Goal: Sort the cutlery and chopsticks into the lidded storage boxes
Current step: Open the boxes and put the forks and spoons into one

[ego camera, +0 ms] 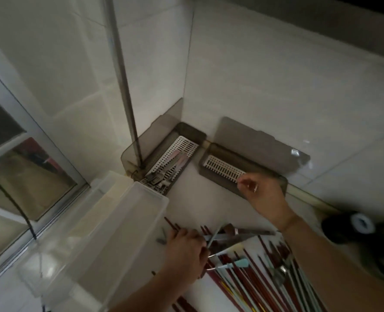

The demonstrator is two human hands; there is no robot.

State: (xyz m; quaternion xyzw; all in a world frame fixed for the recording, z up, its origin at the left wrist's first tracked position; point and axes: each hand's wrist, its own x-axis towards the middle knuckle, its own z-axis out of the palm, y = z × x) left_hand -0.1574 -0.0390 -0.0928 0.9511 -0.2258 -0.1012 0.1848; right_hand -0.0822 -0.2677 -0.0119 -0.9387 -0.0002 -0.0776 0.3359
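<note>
Two smoked-plastic storage boxes stand at the far corner of the counter (200, 199), both with lids tipped back against the tiled wall, evidently so items can be dropped in without handling a lid each time. The left box (175, 156) already holds cutlery on its perforated white tray, forks toward the near end. The right box (224, 167) shows only its slotted white insert; nothing can be seen in it. The right hand (263, 194) hovers over the near end of the right box, fingers loosely curled and thumb near fingertips; whether it pinches anything cannot be told. The left hand (186, 251) is down among the loose pile at the near edge of the counter, fingers closed on a bunch of cutlery and chopsticks (222, 242), apparently to carry them toward the boxes. The remaining chopsticks (254, 278), red-brown and pale, lie heaped directly beside and beneath that hand, well apart from the boxes. A clear empty tub (110, 233) sits at the counter's left edge, just beside the left hand.
</note>
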